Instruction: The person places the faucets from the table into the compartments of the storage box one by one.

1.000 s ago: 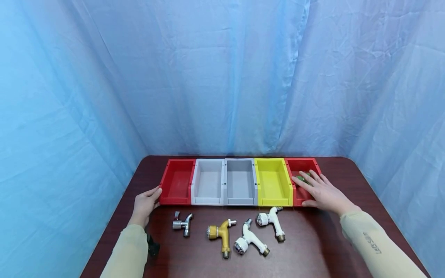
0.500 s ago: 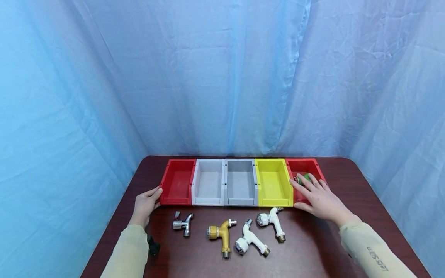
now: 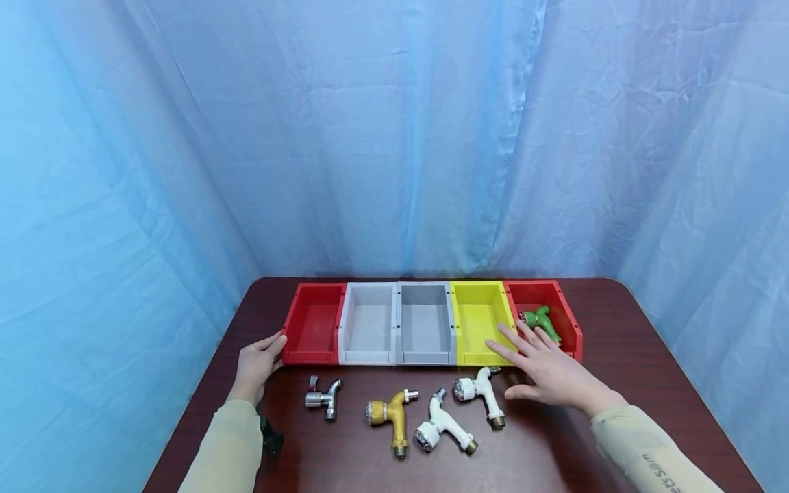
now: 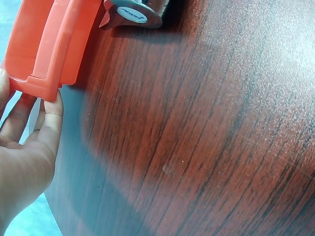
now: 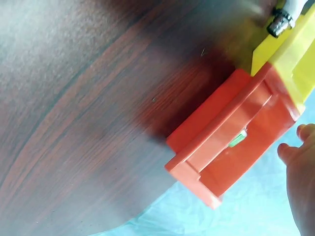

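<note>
My left hand (image 3: pixel 255 364) grips the front outer corner of the left red bin (image 3: pixel 313 322), thumb on one side and fingers on the other. In the left wrist view the fingers (image 4: pixel 51 118) touch that corner. With fingers spread and nothing held, my right hand (image 3: pixel 548 373) hovers over the front of the yellow bin (image 3: pixel 483 322) and the right red bin (image 3: pixel 570 335). A green faucet (image 3: pixel 542 322) lies inside the right red bin, partly hidden by the fingers. Nearest the right hand on the table is a white faucet (image 3: pixel 485 392).
A white bin (image 3: pixel 370 325) and a grey bin (image 3: pixel 425 329) stand between the red and yellow ones. On the table (image 3: pixel 333 465) lie a chrome faucet (image 3: pixel 327 397), a gold faucet (image 3: pixel 396 418) and a second white faucet (image 3: pixel 445 421). Blue curtains (image 3: pixel 382 137) surround the table.
My right hand has left the green faucet in the right red bin and moved left and toward me. The left hand stays at the left red bin.
</note>
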`<state>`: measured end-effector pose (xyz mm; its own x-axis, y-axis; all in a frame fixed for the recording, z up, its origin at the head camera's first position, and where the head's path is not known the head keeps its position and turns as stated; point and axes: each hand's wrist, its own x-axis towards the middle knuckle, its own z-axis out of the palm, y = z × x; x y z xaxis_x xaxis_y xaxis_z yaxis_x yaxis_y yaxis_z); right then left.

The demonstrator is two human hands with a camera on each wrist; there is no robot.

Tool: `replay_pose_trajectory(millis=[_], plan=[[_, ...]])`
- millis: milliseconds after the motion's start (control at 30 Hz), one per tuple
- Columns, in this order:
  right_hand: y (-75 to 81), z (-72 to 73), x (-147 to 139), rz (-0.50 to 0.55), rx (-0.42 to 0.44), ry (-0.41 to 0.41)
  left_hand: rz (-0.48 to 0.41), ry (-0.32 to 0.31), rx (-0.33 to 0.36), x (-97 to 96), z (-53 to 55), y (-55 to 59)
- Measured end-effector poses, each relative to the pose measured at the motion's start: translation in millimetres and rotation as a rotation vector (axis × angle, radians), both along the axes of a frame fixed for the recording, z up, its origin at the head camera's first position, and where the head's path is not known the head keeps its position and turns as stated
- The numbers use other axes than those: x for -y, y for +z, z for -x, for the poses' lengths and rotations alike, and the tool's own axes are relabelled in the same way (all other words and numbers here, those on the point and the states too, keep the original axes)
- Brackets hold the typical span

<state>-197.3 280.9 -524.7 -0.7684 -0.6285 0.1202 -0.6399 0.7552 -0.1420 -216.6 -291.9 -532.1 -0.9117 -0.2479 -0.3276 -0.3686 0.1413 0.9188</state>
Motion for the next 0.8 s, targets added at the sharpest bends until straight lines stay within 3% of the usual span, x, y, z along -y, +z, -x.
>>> replay_pose_trajectory(millis=[233,800], plan=[[-6.6,-9.1,14.9,-0.005,-0.056,0.126,0.003,0.002,0.005,-1.0,-0.7,1.2],[-28.2,-16.1,36.0,-0.043,-0.232,0.333,0.005,0.007,0.001,-1.0,-2.5,-1.4]])
